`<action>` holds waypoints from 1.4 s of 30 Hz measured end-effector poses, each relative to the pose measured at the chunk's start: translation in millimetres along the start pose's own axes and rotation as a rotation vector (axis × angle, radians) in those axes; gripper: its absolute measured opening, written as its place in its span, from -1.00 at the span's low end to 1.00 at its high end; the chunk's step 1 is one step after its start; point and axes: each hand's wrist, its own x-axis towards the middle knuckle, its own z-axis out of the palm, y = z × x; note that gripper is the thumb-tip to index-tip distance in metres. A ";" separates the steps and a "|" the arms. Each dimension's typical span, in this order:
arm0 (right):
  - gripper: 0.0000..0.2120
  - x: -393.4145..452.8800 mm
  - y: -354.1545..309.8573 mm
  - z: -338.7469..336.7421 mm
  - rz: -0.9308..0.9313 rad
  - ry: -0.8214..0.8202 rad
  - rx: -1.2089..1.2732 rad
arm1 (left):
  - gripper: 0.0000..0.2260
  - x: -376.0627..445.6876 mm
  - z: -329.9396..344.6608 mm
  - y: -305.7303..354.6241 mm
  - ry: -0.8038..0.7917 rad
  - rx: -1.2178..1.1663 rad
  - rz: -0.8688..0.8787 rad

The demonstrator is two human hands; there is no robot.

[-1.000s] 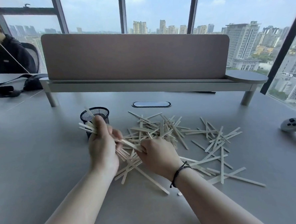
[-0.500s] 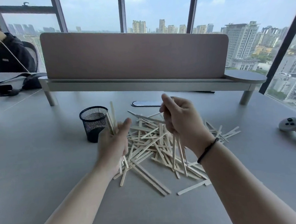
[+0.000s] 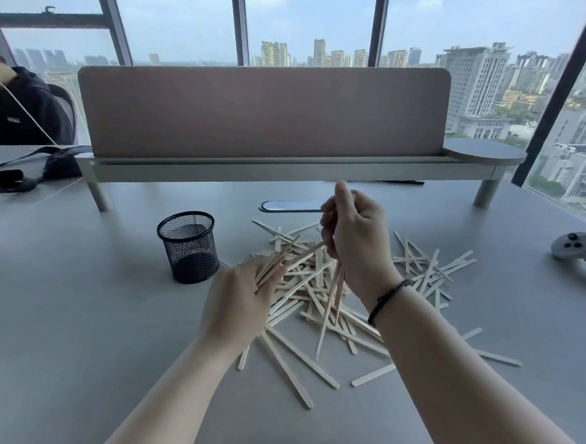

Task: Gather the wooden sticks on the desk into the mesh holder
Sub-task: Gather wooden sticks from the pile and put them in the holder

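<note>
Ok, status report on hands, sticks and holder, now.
Left hand grips a bundle of sticks. Right hand holds several upright. Mesh holder shows no sticks; pile on desk. Nothing blocking.

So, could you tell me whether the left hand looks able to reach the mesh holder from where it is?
Probably yes: the left hand, gripping sticks, has bare desk between it and the holder.

The wooden sticks [image 3: 302, 286] are thin, flat and pale, lying crisscrossed in a loose pile on the grey surface [image 3: 86, 337], with strays spread out to the right and toward the near edge. A small bundle is held in the left hand [image 3: 241, 300], pointing up and right. A few more hang downward from the right hand [image 3: 354, 238]. The mesh holder [image 3: 189, 247], a black round cup, stands upright just left of the pile.
</note>
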 end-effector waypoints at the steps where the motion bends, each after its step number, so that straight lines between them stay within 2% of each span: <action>1: -0.61 2.0 2.0 -2.7 -0.017 0.055 0.036 | -0.77 -0.4 1.0 -1.0 -0.008 0.004 -0.028; 4: -0.61 3.9 9.2 -8.2 -0.107 0.133 0.060 | -0.77 2.0 3.6 -3.8 0.009 -0.070 -0.175; 6: -0.60 0.6 16.0 -7.8 -0.143 0.116 0.034 | -0.76 4.2 4.1 -3.2 0.054 -0.167 -0.254; 9: -0.61 -6.8 25.7 -6.1 -0.107 0.034 -0.002 | -0.77 6.5 2.8 1.9 0.121 -0.264 -0.301; 12: -0.63 -7.2 30.5 -10.5 -0.055 0.029 -0.018 | -0.79 9.3 2.1 -2.5 0.138 -0.382 -0.356; 16: -0.76 -9.8 32.1 -17.4 -0.010 0.031 -0.097 | -0.50 10.3 1.9 -12.9 0.146 -0.597 -0.419; 18: -0.81 -16.2 30.6 -18.4 0.033 0.020 -0.056 | -0.37 9.9 1.4 -14.1 0.156 -0.594 -0.395; 21: -0.86 -30.7 34.5 -12.6 0.013 -0.090 -0.023 | -0.28 10.2 1.4 -16.4 0.185 -0.551 -0.380; 23: -0.83 -41.2 46.7 -5.0 -0.024 -0.170 -0.126 | -0.27 10.4 2.1 -16.8 0.196 -0.504 -0.378; 25: -0.71 -49.2 58.3 0.6 -0.024 -0.232 -0.226 | -0.28 9.2 2.5 -16.3 0.192 -0.484 -0.372; 29: -0.52 -37.7 46.2 -7.0 0.022 -0.115 -0.383 | -0.33 7.1 3.7 -17.9 0.178 -0.523 -0.374; 31: -0.42 -25.1 29.7 -19.5 0.060 -0.148 -0.755 | -0.34 6.6 3.6 -18.0 0.168 -0.527 -0.371; 33: -0.39 -22.1 19.2 -31.5 0.143 -0.307 -1.279 | -0.32 5.9 4.3 -18.1 0.163 -0.532 -0.349; 35: -0.36 -28.9 16.6 -37.1 0.193 -0.442 -1.592 | -0.29 5.1 5.0 -17.7 0.165 -0.516 -0.319; 37: -0.36 -36.2 22.0 -37.9 0.214 -0.492 -1.656 | -0.31 4.7 4.9 -15.8 0.179 -0.534 -0.309; 42: -0.41 -38.8 29.8 -36.6 0.175 -0.509 -1.604 | -0.34 10.1 -3.5 -13.3 0.271 -0.668 -0.353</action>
